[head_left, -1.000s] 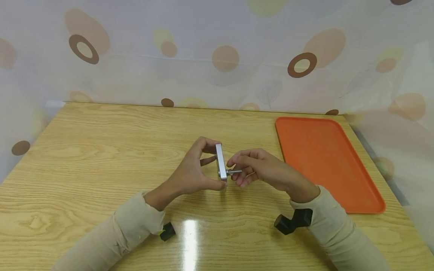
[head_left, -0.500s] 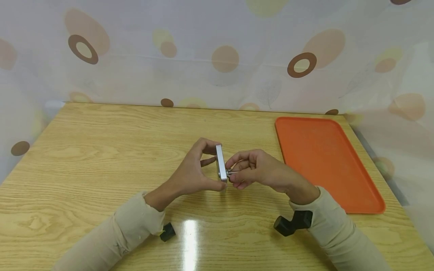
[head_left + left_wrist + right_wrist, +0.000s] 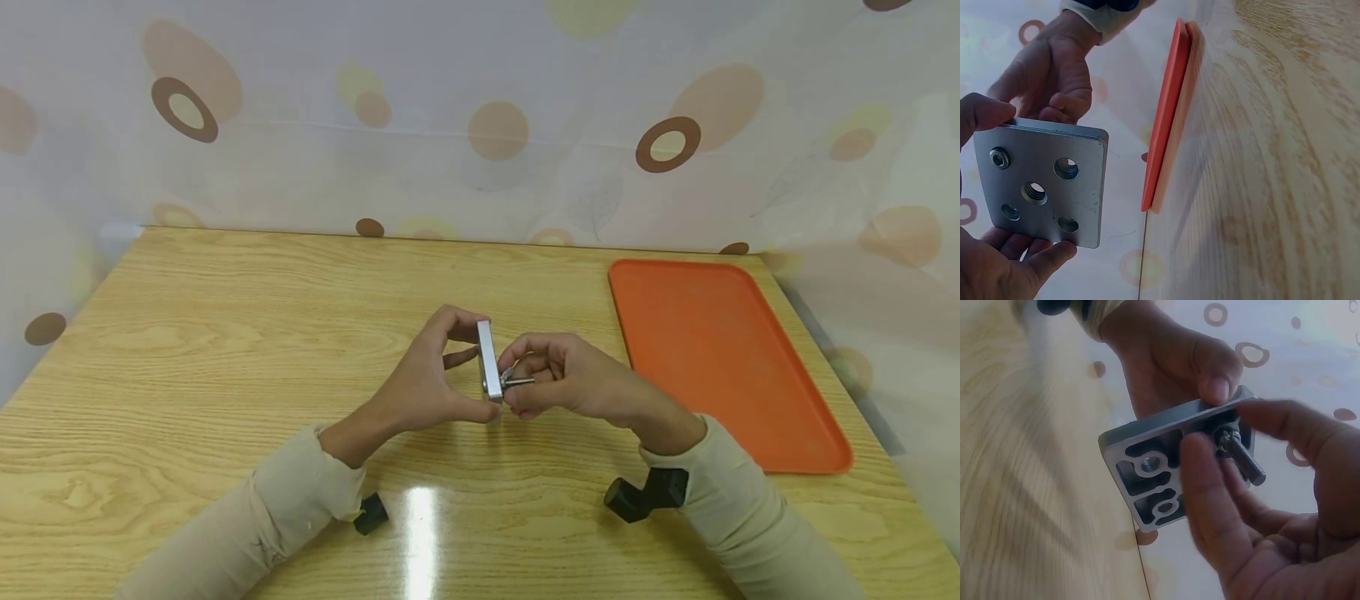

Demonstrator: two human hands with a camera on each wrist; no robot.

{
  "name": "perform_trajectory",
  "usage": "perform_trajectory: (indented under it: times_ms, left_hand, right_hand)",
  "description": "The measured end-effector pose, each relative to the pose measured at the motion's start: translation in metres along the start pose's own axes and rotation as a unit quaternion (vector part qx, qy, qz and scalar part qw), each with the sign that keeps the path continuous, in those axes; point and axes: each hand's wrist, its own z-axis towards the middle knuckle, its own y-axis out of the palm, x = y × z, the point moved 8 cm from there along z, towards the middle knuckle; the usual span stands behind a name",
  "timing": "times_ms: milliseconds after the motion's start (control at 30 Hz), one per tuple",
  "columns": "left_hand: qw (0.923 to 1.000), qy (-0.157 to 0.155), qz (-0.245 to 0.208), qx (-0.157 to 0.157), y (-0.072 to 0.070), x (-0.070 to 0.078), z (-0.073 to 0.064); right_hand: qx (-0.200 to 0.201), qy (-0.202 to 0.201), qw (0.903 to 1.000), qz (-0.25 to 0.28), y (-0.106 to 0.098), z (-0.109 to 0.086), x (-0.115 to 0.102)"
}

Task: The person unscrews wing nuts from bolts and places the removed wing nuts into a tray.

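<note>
My left hand (image 3: 431,383) grips a square silver metal plate (image 3: 1047,187) by opposite edges and holds it on edge above the table. Round holes pierce the plate, and a bolt's socket head (image 3: 1000,158) fills one corner hole. On the ribbed, hollowed side, the threaded bolt shank (image 3: 1247,464) sticks out toward my right hand (image 3: 577,375). A small metal nut (image 3: 1227,436) sits on that shank close to the plate. My right thumb and index finger are curled around the nut from both sides; fingertip contact is partly hidden.
An orange tray (image 3: 712,350) lies at the right of the wood-grain table (image 3: 262,317). A patterned curtain (image 3: 427,125) stands behind the table and along its sides. Black wrist-worn devices (image 3: 648,493) stick out below the sleeves.
My right fingers came from loosely spread beside the bolt to close around the nut, then shifted slightly, showing the shank again. The left hand and plate stay nearly still.
</note>
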Motion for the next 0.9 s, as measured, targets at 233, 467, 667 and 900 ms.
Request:
perform_trajectory:
  times_ms: [233,467,667,900]
  left_hand:
    - [0.9999,0.007,0.007,-0.002,0.001,-0.001,0.0]
    - [0.9999,0.011,0.01,-0.004,0.002,-0.001,0.0]
    - [0.9999,0.006,0.005,-0.007,0.004,-0.004,0.001]
    - [0.9999,0.006,0.007,-0.007,0.004,-0.003,0.0]
  right_hand:
    - [0.032,0.062,0.9975,-0.007,-0.007,0.002,0.011]
    - [0.028,0.087,0.9957,0.018,-0.004,0.003,0.016]
    - [0.031,0.083,0.9959,0.02,-0.004,0.003,0.015]
    - [0.026,0.073,0.9968,0.019,-0.005,0.003,0.016]
